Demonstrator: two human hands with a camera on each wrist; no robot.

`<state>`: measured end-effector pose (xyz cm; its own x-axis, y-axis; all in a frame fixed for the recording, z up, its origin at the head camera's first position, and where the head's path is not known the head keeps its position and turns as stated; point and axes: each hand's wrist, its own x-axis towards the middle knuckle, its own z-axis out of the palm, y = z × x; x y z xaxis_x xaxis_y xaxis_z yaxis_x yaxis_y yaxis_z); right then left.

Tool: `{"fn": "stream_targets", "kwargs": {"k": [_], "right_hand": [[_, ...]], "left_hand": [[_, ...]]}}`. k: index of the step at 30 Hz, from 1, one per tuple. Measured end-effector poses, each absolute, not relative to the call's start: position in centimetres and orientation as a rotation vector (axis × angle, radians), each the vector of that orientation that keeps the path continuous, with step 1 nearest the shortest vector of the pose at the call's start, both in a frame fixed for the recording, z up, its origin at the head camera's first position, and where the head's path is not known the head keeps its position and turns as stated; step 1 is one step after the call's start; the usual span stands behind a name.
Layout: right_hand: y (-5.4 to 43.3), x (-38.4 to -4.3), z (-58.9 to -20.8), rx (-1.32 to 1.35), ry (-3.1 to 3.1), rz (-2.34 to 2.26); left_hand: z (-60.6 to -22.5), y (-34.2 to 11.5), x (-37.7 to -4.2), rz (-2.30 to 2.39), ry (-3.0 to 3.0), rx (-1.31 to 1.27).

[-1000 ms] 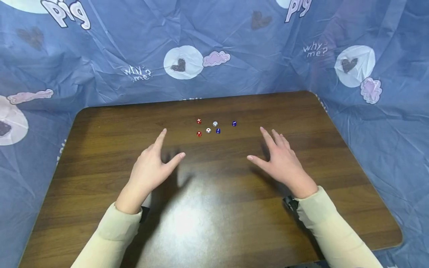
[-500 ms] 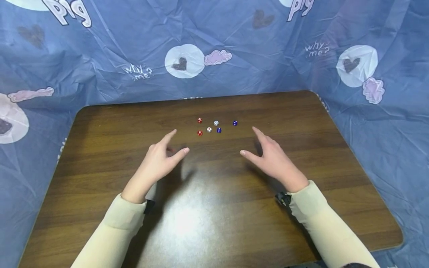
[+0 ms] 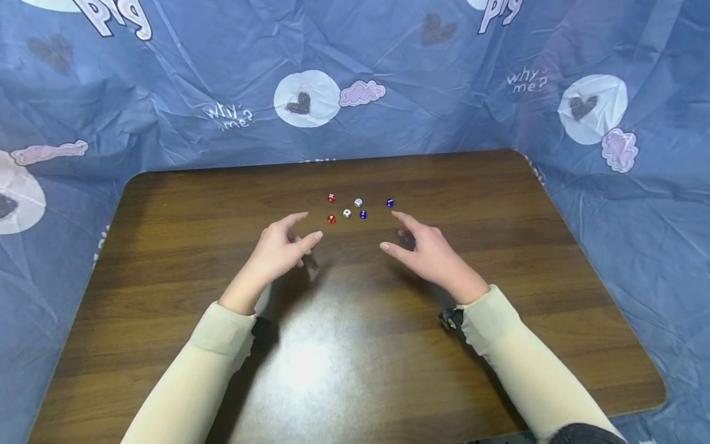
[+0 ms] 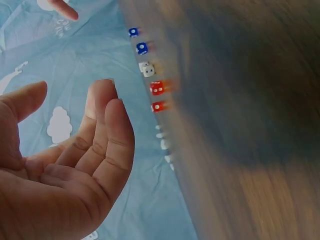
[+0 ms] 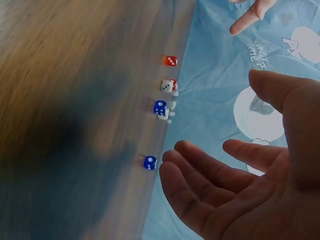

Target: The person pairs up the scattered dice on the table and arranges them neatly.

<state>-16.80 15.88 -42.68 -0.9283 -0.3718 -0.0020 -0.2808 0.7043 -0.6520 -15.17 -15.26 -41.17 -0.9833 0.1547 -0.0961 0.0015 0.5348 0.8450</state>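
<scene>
Two red dice, two white dice and two blue dice lie in a loose cluster toward the back of the table. The front red die (image 3: 331,219) is nearest my left hand (image 3: 280,250), which hovers with thumb and forefinger apart and holds nothing. Behind it is the other red die (image 3: 331,197). Between the colours sit a white die (image 3: 346,213) and a second white die (image 3: 358,202). My right hand (image 3: 429,250) hovers in front of the right-hand blue die (image 3: 390,202), its fingers loosely bent around nothing. The other blue die (image 3: 363,214) lies left of it.
The brown wooden table (image 3: 355,382) has rounded corners and a bright glare patch near its front. A blue printed cloth (image 3: 222,80) hangs behind and beside it. Dark straps (image 3: 452,317) show at the cuffs.
Both hands have moved inward toward each other and slightly forward, coming closer to the dice. Their fingers have bent a little more. The dice keep their arrangement.
</scene>
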Motion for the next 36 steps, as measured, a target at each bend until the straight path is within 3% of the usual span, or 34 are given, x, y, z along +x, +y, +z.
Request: {"fn": "stream_targets", "kwargs": {"k": [20,36], "right_hand": [[10.8,-19.8,-43.5,-0.474,2.655,-1.176],[9.1,-20.9,-44.4,-0.463,2.636,-1.195]], "left_hand": [[-42.6,-13.2,-18.6,1.537,2.588,0.028],[-43.8,-12.1,-22.5,1.477,2.502,-0.261]]}}
